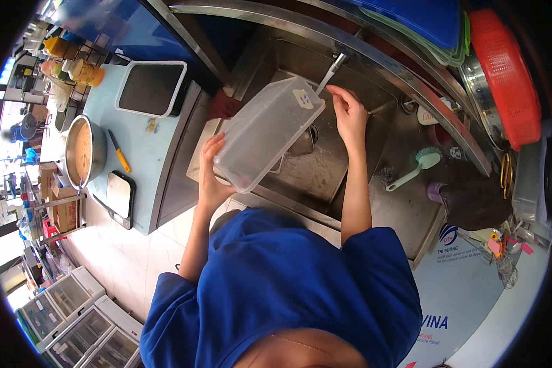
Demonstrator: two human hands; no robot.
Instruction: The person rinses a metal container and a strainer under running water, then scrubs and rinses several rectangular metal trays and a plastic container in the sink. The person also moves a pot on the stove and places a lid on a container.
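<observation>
Over a stainless steel sink (313,184), my left hand (210,171) grips the near end of a clear plastic container (267,138), which is tilted and bears a small written label. The container's far end is by the white-tipped faucet (332,71); whether water runs cannot be told. My right hand (351,117) is raised just right of the faucet tip, fingers slightly bent and apart, holding nothing. Below the container, a small metal vessel (302,143) lies in the basin.
A green dish brush (416,169) and a steel scourer (385,175) lie on the right drainboard. Above runs a metal shelf rail (276,17). The left counter holds a black tray (152,87), steel bowl (85,152), yellow-handled knife (121,156) and scale (119,195).
</observation>
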